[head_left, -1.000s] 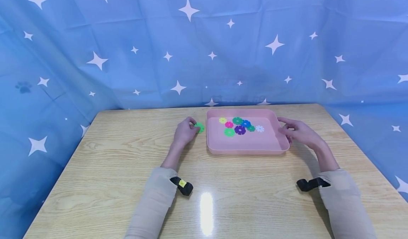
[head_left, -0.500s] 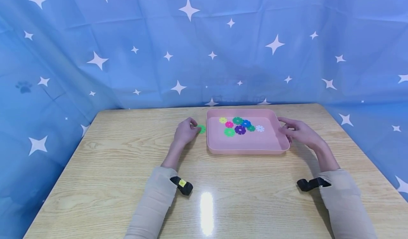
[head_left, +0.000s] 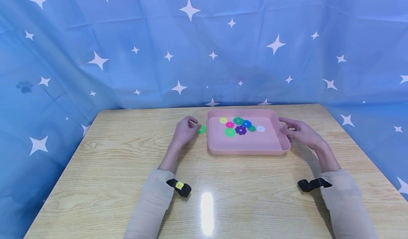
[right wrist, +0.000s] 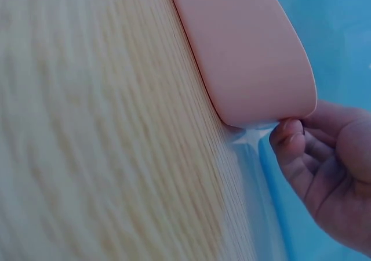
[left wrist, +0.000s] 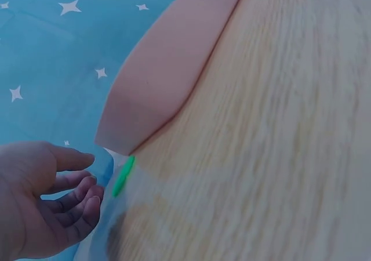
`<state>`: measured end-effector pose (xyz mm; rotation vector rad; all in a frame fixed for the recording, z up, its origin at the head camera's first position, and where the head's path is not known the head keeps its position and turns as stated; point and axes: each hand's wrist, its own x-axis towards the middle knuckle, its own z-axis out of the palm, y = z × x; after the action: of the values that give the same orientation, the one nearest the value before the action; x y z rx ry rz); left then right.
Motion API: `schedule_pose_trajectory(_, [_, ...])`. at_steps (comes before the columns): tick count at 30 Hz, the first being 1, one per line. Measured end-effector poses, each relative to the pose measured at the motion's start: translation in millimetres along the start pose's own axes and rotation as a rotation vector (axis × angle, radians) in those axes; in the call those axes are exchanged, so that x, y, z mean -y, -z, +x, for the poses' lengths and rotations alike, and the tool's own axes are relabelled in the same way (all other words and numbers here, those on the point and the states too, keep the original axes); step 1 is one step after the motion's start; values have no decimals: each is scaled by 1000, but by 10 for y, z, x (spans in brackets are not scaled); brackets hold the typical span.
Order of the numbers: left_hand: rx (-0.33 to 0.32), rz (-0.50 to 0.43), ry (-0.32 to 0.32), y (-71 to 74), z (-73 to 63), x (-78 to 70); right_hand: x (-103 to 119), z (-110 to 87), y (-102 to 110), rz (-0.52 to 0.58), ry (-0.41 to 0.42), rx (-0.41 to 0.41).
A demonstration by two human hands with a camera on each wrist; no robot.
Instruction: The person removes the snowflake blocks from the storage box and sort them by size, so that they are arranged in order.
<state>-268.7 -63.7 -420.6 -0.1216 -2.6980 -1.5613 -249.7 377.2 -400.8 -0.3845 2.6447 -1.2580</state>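
A bright green snowflake-shaped disc lies on the table just left of the pink tray. My left hand is right beside that disc, thumb overlapping its edge in the head view. In the left wrist view, the loosely curled fingers of this hand hold nothing, and the green disc shows edge-on beyond them. My right hand grips the tray's right wall, thumb over the rim and fingers outside. The right wrist view shows those fingertips against the tray's outer wall.
Inside the tray lie several notched discs: yellow, pink, purple, blue, white and some greens. The wooden table ends at a blue star-patterned curtain behind the tray.
The green disc at my left fingertips has come down onto the table, slightly nearer the tray, and the fingers have let it go. My right hand and the tray stay put.
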Motion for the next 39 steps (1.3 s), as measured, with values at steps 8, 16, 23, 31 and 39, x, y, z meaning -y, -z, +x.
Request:
schedule_pose_trajectory(8, [12, -80, -46, -21, -51, -184, -7, -9, -1, 11, 14, -2])
schedule_pose_trajectory(16, [46, -87, -89, -88, -121, -383, -21, -6, -11, 27, 22, 4])
schedule_pose_trajectory(23, [112, -101, -115, -210, -142, -498, -16, 0, -11, 11, 18, 1])
schedule_pose_trajectory(31, [201, -85, -183, -390, -125, -570, -30, 27, -18, -21, -6, -4])
schedule_pose_trajectory(39, [266, -31, -197, -607, -100, -627, -4, 20, -8, -26, -28, 0])
